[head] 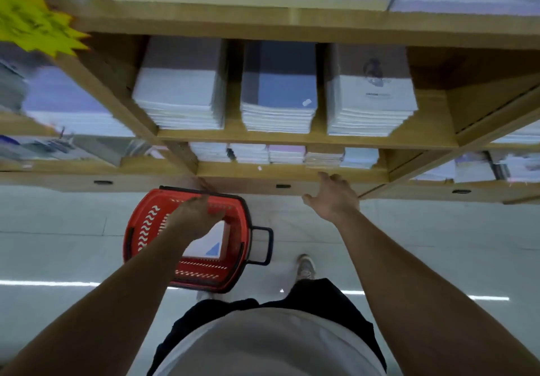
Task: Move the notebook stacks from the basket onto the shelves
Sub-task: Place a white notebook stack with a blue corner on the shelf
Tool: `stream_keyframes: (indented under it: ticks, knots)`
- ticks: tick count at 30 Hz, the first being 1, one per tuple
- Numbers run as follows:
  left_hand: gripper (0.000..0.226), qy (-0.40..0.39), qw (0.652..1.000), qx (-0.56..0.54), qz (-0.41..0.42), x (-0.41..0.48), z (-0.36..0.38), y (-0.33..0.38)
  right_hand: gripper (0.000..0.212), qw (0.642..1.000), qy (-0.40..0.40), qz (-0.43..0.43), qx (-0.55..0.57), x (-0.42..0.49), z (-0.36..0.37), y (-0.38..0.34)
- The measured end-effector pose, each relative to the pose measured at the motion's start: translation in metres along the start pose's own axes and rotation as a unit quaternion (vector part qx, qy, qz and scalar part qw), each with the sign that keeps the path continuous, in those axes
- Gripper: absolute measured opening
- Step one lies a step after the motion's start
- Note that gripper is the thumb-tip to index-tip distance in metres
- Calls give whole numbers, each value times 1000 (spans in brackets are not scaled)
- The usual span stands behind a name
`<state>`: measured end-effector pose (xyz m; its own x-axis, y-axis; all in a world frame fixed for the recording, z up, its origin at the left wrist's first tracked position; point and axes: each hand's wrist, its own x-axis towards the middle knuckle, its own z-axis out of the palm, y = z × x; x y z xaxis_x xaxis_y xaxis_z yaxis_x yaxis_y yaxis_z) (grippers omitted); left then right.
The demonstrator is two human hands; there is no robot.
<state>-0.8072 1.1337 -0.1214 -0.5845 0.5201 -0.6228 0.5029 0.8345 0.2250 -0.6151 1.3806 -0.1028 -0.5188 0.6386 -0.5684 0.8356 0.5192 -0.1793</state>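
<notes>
A single wide-angle view, worn on the person's head; it faces forward and steeply down along the torso and both forearms to the floor (58,244); the wooden shelves (292,139) fill the upper half, close and bowed by the lens; the red basket (140,229) lies lower centre-left; left hand (195,215) and right hand (333,197) fall mid-frame, near the camera.

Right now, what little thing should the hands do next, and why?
Probably lower the left hand into the red basket and grip the white notebook stack lying there. That hand hovers just above it, open and empty, and the right hand is empty too, near the lower shelf.
</notes>
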Motion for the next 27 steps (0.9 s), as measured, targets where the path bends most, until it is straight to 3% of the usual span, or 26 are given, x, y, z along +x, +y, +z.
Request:
stream_keyframes:
  ticks: [2, 8, 18, 22, 27]
  knots:
    - [52, 9, 1000, 15, -5, -8, -1, -44, 83, 1000, -21, -7, 6, -11, 18, -37]
    - [62, 5, 998, 39, -50, -15, -5, -150, 84, 997, -48, -59, -16, -36, 79, -149]
    - [70, -29, 983, -135, -124, 5, 55, -264, 67, 974, -134, -133, -122, -25, 146, -251]
    - [83, -2, 950, -237, -202, 15, 90, -283, 72, 957, -175, -173, -152, 15, 188, -279]
    - [75, 17, 900, -330, -283, 52, 167, -287, 77, 928, -202, -249, -188, 84, 266, -315]
